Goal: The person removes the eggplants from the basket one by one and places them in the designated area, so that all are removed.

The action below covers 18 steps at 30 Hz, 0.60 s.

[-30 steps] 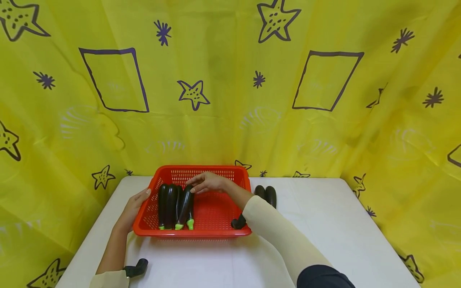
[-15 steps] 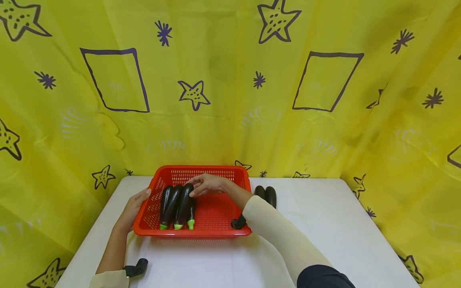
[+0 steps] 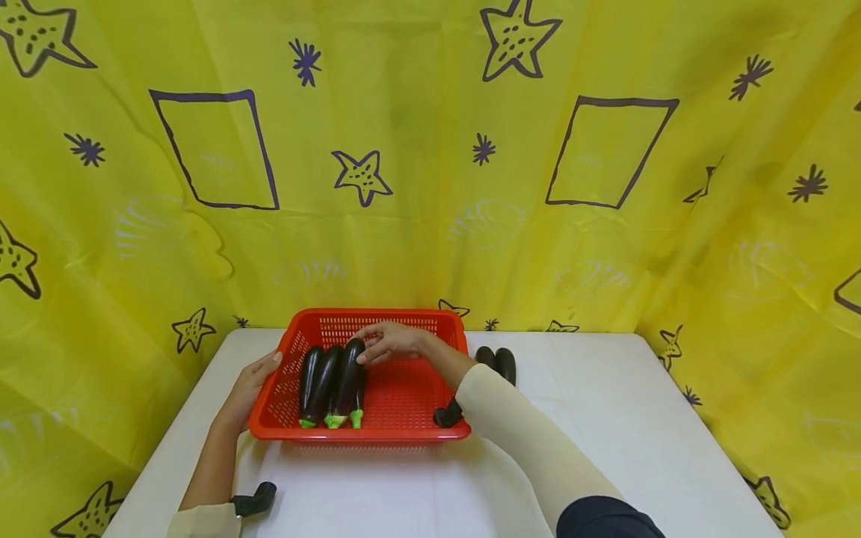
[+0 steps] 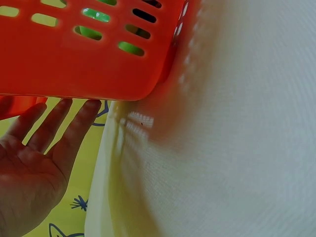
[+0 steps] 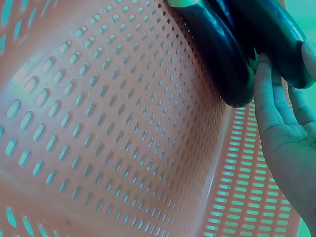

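Eggplant (image 3: pixel 350 373), dark and glossy, lies lengthwise in the left half of a red basket (image 3: pixel 403 396), green stem end toward the near wall, blunt end toward the far wall. The right hand (image 3: pixel 394 341) pinches the blunt end: the fingers are partly closed, thumb on one side, fingertips on the other. Whether the stem end bears on the basket floor cannot be told. Neighbouring eggplants (image 3: pixel 323 385), at least three, lie close alongside. The left hand (image 3: pixel 252 379) holds the basket's left rim, thumb over the edge, the fingers nearly straight with tips against it.

Fault conditions, as judged from here: smooth skin and a grip at one end only may let the eggplant slip or pivot. Contact with the neighbours may roll them out of line. Uneven pull by the left hand may shift or tip the basket. The dark unit (image 3: pixel 447 415) at the right wrist appears close to the near right rim and could snag.

Surface: the basket sits on a white-covered table (image 3: pixel 646 441). Two loose eggplants (image 3: pixel 506 364) lie side by side to its right, partly behind the right sleeve (image 3: pixel 531 426). Room: a yellow curtain (image 3: pixel 417 254) printed with stars and outlined frames encloses the table's back and sides.
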{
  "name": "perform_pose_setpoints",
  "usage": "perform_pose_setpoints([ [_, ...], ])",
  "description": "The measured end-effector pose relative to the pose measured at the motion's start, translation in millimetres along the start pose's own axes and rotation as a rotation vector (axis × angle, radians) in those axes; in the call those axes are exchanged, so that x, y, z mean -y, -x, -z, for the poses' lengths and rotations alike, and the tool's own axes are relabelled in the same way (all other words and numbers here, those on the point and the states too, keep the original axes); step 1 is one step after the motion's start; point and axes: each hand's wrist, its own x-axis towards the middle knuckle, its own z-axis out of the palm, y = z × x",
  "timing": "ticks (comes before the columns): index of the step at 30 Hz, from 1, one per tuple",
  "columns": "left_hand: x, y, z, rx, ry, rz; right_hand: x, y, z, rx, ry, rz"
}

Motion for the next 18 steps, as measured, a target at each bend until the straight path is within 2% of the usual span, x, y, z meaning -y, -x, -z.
perform_pose_setpoints([
  [9, -1.1, -0.1, 0.3, 0.005, -0.006, 0.002, 5.5, 7.1, 1.0, -0.017, -0.012, -0.037],
  [18, -3.2, 0.1, 0.0, 0.012, -0.009, -0.004, 7.8, 12.1, 6.7, -0.003, -0.034, -0.031],
])
